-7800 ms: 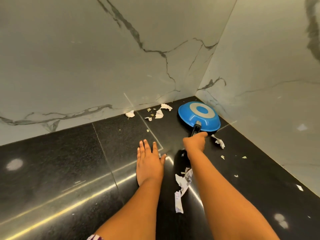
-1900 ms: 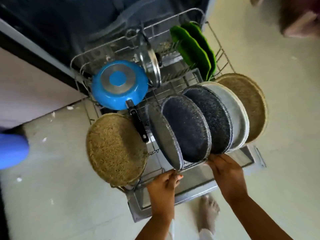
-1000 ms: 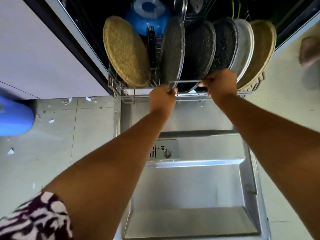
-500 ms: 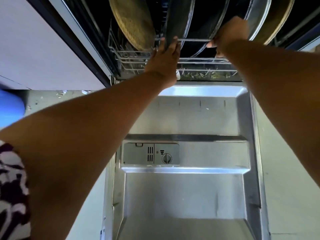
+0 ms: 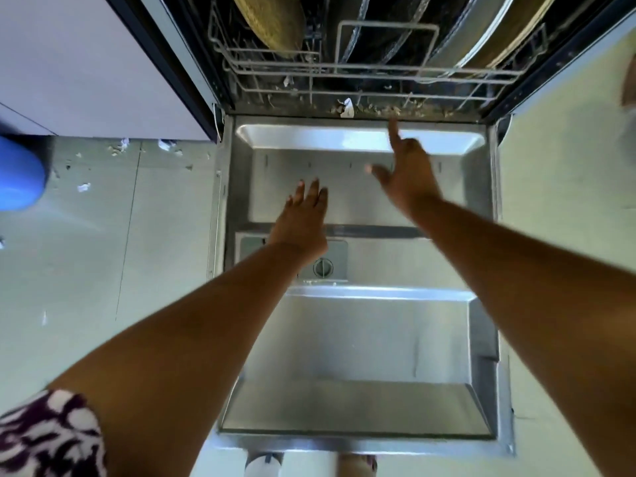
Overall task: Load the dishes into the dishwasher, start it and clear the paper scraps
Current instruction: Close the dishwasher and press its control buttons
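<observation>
The wire rack [image 5: 364,68] sits pushed inside the dishwasher, holding a woven round plate [image 5: 272,22], dark plates [image 5: 382,39] and a tan plate [image 5: 509,32] on edge. The steel dishwasher door [image 5: 371,342] lies open flat below me. Both hands hover above the door, apart from the rack. My left hand [image 5: 303,218] is open with fingers together, over the detergent compartment [image 5: 330,263]. My right hand [image 5: 406,173] is open, index finger pointing toward the rack. Paper scraps [image 5: 347,108] lie at the door hinge edge, and more scraps [image 5: 165,146] lie on the floor at left.
White cabinet front [image 5: 86,63] stands left of the dishwasher. A blue round object [image 5: 19,173] sits at the far left edge on the pale tiled floor [image 5: 103,253]. My feet [image 5: 356,464] show below the door's front edge.
The rack slid fully into the dishwasher. Both hands let go of its front bar and drew back over the open door, fingers now spread.
</observation>
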